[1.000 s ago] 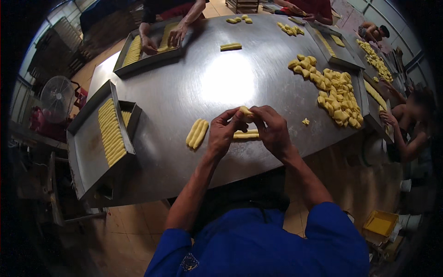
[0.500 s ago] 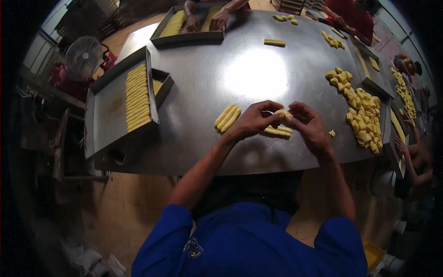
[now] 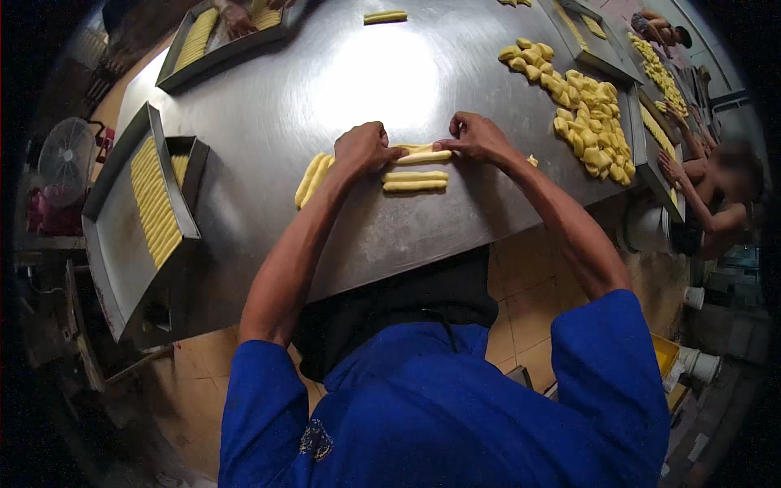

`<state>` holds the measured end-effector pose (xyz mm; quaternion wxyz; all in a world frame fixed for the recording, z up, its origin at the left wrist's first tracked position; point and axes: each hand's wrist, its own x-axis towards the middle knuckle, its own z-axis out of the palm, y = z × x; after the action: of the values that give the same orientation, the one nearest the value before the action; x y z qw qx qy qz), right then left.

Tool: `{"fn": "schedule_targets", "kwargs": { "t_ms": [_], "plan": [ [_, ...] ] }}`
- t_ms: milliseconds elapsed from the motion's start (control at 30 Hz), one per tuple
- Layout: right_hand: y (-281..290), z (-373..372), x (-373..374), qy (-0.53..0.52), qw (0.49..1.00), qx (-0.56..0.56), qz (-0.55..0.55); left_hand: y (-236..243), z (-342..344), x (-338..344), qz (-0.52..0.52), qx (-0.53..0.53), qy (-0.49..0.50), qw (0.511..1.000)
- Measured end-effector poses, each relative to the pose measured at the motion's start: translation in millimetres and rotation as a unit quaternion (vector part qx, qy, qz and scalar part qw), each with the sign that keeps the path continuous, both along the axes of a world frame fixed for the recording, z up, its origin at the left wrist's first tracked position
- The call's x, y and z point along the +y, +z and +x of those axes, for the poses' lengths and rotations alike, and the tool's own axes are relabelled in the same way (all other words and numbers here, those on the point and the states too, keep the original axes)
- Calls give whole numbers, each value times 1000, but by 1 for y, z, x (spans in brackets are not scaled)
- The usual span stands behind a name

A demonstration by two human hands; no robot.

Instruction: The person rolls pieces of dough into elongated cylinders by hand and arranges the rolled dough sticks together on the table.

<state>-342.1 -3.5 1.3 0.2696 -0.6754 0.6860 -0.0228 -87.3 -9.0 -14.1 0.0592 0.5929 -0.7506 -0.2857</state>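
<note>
I have the left hand (image 3: 364, 148) and the right hand (image 3: 480, 140) at opposite ends of a yellow dough strip (image 3: 425, 154), which runs crosswise between them at the steel bench (image 3: 260, 146). Each thumb points inward onto its end of the strip while the other fingers curl in toward the palm; from this view I cannot tell whether they pinch the dough or only press on it. Just below the strip, on my side, two rolled dough sticks (image 3: 415, 186) lie side by side. More sticks (image 3: 309, 180) lie left of them, partly covered by the left forearm. To the right of the right hand I see a small dough scrap (image 3: 532, 160), and beyond it a broad heap of dough pieces (image 3: 598, 130). Over at the left, a tilted metal tray (image 3: 114, 236) carries a long row of sticks, with a smaller tray (image 3: 198, 169) tucked behind its right wall. At the upper left, another person's hand (image 3: 237, 19) reaches into a third tray (image 3: 224, 55).
</note>
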Motion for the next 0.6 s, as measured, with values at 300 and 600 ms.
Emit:
{"fn": "schedule_targets", "kwargs": {
  "t_ms": [300, 600],
  "plan": [
    [-17, -19, -9, 66, 985, -157, -13, -6, 9, -8, 48, 96, -43, 993],
    [-13, -12, -15, 128, 986, -103, -10, 16, -19, -27, 96, -51, -39, 993]
  ]
}}
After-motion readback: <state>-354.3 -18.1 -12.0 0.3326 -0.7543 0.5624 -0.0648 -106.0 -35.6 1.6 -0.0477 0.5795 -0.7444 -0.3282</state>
